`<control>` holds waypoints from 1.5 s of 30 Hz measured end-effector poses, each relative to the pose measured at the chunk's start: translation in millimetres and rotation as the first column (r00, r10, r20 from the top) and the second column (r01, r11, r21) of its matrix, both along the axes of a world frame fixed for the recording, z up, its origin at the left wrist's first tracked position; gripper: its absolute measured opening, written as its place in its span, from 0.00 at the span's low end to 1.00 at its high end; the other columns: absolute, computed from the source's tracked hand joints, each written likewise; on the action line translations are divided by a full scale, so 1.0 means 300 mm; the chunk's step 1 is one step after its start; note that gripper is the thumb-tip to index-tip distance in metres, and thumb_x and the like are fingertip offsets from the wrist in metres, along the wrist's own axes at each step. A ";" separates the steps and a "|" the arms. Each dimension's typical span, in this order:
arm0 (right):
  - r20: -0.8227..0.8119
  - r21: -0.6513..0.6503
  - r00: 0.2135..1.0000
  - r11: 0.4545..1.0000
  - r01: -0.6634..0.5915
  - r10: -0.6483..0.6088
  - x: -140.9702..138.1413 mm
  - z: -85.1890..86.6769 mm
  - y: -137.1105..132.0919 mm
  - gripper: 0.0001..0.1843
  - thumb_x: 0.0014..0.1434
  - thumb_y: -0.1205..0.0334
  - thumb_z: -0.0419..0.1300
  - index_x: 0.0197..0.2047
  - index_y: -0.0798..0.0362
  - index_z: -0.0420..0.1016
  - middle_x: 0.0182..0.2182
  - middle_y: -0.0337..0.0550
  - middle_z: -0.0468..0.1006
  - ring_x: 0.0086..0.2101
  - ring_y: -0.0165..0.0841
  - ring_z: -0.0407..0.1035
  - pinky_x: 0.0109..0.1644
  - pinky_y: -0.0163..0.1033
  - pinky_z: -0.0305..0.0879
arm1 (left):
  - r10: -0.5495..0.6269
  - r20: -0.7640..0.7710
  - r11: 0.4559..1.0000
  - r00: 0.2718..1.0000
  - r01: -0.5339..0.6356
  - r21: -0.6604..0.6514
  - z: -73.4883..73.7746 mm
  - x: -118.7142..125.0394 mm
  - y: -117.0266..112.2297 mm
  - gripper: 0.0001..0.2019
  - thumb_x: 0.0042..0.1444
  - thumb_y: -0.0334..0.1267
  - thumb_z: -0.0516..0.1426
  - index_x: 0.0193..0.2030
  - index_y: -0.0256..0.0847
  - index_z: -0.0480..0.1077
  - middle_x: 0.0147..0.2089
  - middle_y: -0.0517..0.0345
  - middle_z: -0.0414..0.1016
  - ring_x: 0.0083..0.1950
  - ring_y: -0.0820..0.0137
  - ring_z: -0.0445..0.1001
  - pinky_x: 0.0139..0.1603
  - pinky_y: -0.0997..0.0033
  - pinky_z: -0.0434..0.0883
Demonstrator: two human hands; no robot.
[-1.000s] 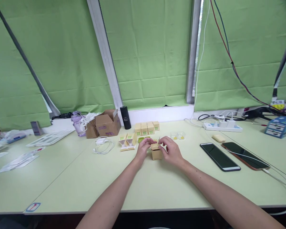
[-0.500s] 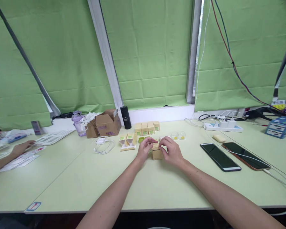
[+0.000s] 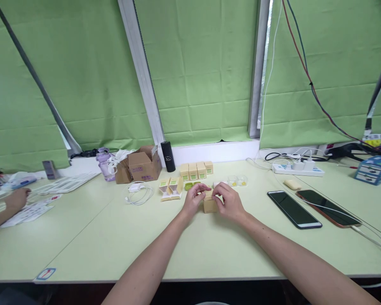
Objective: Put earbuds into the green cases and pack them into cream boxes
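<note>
A small brown cardboard box (image 3: 210, 206) stands on the table between my two hands. My left hand (image 3: 193, 201) grips its top left side, with the fingers curved over the upper edge. At the top right, my right hand (image 3: 227, 199) pinches the box's lid edge between thumb and fingers. Just behind my hands lie a green case (image 3: 188, 186) and clear round cups with yellow bits (image 3: 237, 181). To the left sits an opened carton with two compartments (image 3: 171, 189). Several closed small boxes (image 3: 193, 171) are lined up farther back.
Two phones (image 3: 294, 209) lie to the right, near a cream case (image 3: 292, 184) and a white power strip (image 3: 298, 169). A white charger cable (image 3: 139, 193), open cardboard box (image 3: 144, 164), black cylinder (image 3: 168, 156) and purple bottle (image 3: 105, 166) are left. Another person's hand (image 3: 17, 200) is far left.
My fingers have shifted slightly at the box's top, and the lid looks lower, its dark gap less visible. The other person's hand at far left has moved left, away from the white trays.
</note>
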State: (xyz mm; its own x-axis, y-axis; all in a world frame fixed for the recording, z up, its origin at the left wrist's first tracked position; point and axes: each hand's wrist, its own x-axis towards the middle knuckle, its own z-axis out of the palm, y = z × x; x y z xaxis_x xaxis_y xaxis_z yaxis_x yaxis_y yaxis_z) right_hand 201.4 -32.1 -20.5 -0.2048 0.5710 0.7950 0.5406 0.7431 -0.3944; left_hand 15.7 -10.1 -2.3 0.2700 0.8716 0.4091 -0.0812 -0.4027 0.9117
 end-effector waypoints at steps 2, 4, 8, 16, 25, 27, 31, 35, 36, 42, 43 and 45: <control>0.003 -0.003 1.000 1.000 0.003 -0.003 0.000 0.002 -0.002 0.09 0.60 0.74 0.57 0.37 0.49 0.70 0.35 0.42 0.73 0.35 0.36 0.68 0.35 0.39 0.61 | -0.001 -0.004 1.000 1.000 0.001 0.005 0.002 0.001 -0.001 0.11 0.52 0.38 0.62 0.43 0.41 0.75 0.47 0.49 0.82 0.53 0.57 0.78 0.58 0.59 0.69; 0.009 -0.005 1.000 1.000 0.007 -0.007 -0.001 0.003 -0.004 0.09 0.59 0.74 0.57 0.36 0.49 0.70 0.34 0.41 0.73 0.34 0.36 0.68 0.35 0.39 0.60 | 0.003 -0.009 1.000 1.000 -0.003 0.006 0.005 0.002 -0.003 0.11 0.51 0.37 0.62 0.43 0.41 0.75 0.47 0.49 0.82 0.54 0.56 0.78 0.58 0.59 0.69; 0.021 -0.010 1.000 1.000 0.004 -0.004 -0.001 0.004 -0.007 0.09 0.58 0.74 0.57 0.35 0.49 0.70 0.33 0.41 0.73 0.34 0.36 0.68 0.35 0.39 0.59 | 0.014 -0.021 1.000 1.000 -0.014 0.009 0.010 0.003 -0.008 0.11 0.50 0.35 0.61 0.42 0.41 0.76 0.47 0.49 0.82 0.54 0.56 0.77 0.59 0.59 0.69; 0.029 -0.023 1.000 1.000 -0.004 0.005 0.000 0.007 -0.012 0.08 0.58 0.73 0.57 0.35 0.49 0.69 0.34 0.41 0.73 0.33 0.35 0.66 0.34 0.39 0.57 | 0.021 -0.053 1.000 0.998 -0.021 0.009 0.016 0.003 -0.016 0.12 0.49 0.35 0.60 0.43 0.41 0.75 0.48 0.48 0.82 0.55 0.55 0.77 0.58 0.58 0.68; 0.038 -0.028 0.999 1.000 -0.011 0.012 0.003 0.002 -0.007 0.09 0.55 0.74 0.59 0.34 0.49 0.68 0.33 0.40 0.73 0.32 0.34 0.66 0.33 0.38 0.57 | 0.040 -0.096 0.999 0.995 -0.039 0.008 0.020 0.005 -0.022 0.15 0.47 0.33 0.59 0.43 0.41 0.75 0.49 0.50 0.82 0.56 0.55 0.76 0.60 0.57 0.67; 0.044 -0.031 0.999 0.999 -0.011 0.012 0.005 0.000 -0.004 0.09 0.55 0.74 0.59 0.34 0.49 0.68 0.33 0.40 0.73 0.31 0.34 0.66 0.33 0.38 0.57 | 0.040 -0.102 0.999 0.994 -0.039 0.008 0.020 0.004 -0.021 0.15 0.47 0.33 0.59 0.43 0.41 0.75 0.49 0.50 0.82 0.57 0.54 0.76 0.59 0.58 0.67; 0.055 -0.034 0.998 0.999 -0.013 0.015 0.008 -0.001 0.001 0.09 0.54 0.74 0.59 0.33 0.49 0.68 0.32 0.40 0.73 0.30 0.34 0.66 0.33 0.38 0.57 | 0.041 -0.113 0.999 0.993 -0.040 0.011 0.017 0.002 -0.019 0.15 0.47 0.33 0.59 0.44 0.42 0.75 0.50 0.49 0.82 0.57 0.54 0.77 0.57 0.58 0.67; 0.057 -0.039 0.998 0.999 -0.018 0.021 0.010 -0.002 0.004 0.09 0.53 0.74 0.59 0.32 0.49 0.68 0.32 0.40 0.74 0.30 0.34 0.66 0.33 0.38 0.58 | 0.033 -0.093 0.999 0.995 -0.033 0.004 0.015 0.003 -0.020 0.16 0.47 0.32 0.60 0.46 0.43 0.73 0.50 0.49 0.82 0.58 0.53 0.77 0.58 0.57 0.67; 0.058 -0.040 0.998 0.999 -0.019 0.021 0.010 -0.002 0.004 0.09 0.53 0.74 0.59 0.32 0.49 0.68 0.32 0.40 0.74 0.30 0.34 0.66 0.33 0.38 0.57 | 0.028 -0.089 1.000 0.996 -0.028 0.001 0.015 0.003 -0.021 0.17 0.47 0.31 0.60 0.46 0.43 0.73 0.50 0.49 0.82 0.58 0.53 0.77 0.59 0.57 0.67; 0.067 -0.039 0.998 0.999 -0.016 0.018 0.009 -0.001 0.001 0.09 0.53 0.74 0.59 0.31 0.49 0.66 0.30 0.39 0.73 0.31 0.34 0.66 0.34 0.39 0.57 | 0.004 -0.083 1.000 0.997 -0.006 -0.018 0.015 0.001 -0.024 0.20 0.47 0.30 0.60 0.50 0.43 0.71 0.51 0.48 0.81 0.61 0.53 0.77 0.59 0.57 0.68; 0.070 -0.044 0.997 0.999 -0.012 0.015 0.009 -0.001 0.001 0.09 0.53 0.74 0.59 0.31 0.49 0.66 0.30 0.39 0.73 0.30 0.34 0.66 0.34 0.38 0.57 | 0.002 -0.081 1.000 0.997 -0.004 -0.019 0.015 0.001 -0.024 0.21 0.47 0.30 0.60 0.50 0.43 0.71 0.51 0.48 0.81 0.61 0.53 0.78 0.59 0.57 0.68; 0.077 -0.055 0.997 0.998 -0.004 0.008 0.009 0.000 0.000 0.10 0.52 0.74 0.59 0.31 0.49 0.66 0.30 0.39 0.73 0.30 0.34 0.66 0.34 0.38 0.57 | 0.000 -0.081 1.000 0.997 -0.002 -0.020 0.015 0.000 -0.023 0.21 0.47 0.30 0.61 0.51 0.44 0.71 0.52 0.48 0.80 0.61 0.53 0.78 0.58 0.58 0.69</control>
